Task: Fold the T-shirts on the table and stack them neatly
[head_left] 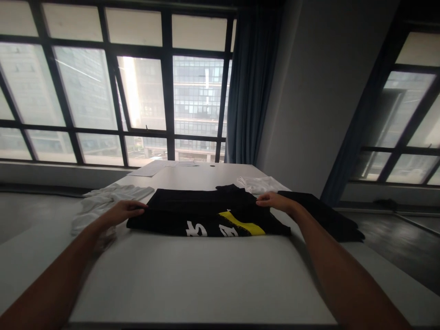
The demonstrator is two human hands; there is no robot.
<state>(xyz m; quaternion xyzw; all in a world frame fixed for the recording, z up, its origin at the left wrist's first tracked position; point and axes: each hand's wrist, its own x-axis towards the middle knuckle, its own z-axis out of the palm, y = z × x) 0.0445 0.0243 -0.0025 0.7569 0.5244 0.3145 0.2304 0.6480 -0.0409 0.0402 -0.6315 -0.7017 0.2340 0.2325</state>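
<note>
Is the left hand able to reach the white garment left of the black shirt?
Probably yes: the left hand touches the black shirt, and the white garment lies right beside it.

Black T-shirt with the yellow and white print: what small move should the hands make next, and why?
Probably pinch both side edges and fold the far half toward the near edge. The left hand and right hand sit at opposite ends of the black T-shirt, lying as a flat, wide band on the white table.
</note>
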